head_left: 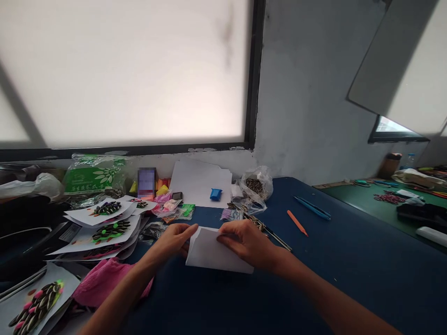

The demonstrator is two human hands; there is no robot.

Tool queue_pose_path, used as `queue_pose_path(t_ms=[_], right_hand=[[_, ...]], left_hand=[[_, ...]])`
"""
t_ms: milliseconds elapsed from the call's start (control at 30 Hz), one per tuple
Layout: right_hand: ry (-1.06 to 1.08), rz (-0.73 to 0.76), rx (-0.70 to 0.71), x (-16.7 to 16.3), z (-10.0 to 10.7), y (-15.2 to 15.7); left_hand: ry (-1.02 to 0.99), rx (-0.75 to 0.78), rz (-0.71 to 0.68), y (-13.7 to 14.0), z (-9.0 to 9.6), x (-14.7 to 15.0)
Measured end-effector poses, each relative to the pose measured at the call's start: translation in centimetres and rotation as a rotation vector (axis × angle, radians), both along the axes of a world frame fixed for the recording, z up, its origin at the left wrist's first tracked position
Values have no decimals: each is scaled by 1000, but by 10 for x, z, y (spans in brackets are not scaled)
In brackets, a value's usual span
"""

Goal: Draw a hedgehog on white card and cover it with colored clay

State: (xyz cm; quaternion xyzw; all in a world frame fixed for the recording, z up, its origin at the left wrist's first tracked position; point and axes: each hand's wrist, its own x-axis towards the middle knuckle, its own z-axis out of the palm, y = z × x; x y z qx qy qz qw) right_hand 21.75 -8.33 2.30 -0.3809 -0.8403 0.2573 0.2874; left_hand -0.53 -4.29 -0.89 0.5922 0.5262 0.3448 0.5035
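Observation:
A sheet of white paper (218,255), tilted up over the blue tabletop, is held between both hands in the middle of the head view. My left hand (179,238) grips its left edge, thumb in front and fingers mostly hidden behind. At the upper right edge, my right hand (240,237) pinches the paper between thumb and fingers. Just past my right hand lie a thin metal tool (279,239) and some striped sunflower seeds (256,222). A pink cloth (108,284) lies under my left forearm.
Papers with seed-and-clay pictures (110,230) are stacked at left. Behind stand a green seed bag (96,174), a blue packet (215,194) on white sheets (188,181), and a clear bag of seeds (256,184). An orange pen-like tool (297,223) and blue tweezers (312,208) lie right.

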Motion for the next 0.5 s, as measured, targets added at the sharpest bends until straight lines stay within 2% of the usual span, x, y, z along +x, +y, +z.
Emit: queue_pose_path(t_ms=[167,300,500], right_hand=[[-38,-42,84,-5,-3,-4],[-87,-135,219,-8,-4,-4],[-188,-314,418,-10,1,-6]], left_hand=[[-104,47,-86,-11,11,13],[-170,84,-156,-17,20,20],[-303,44,-126,-18,12,20]])
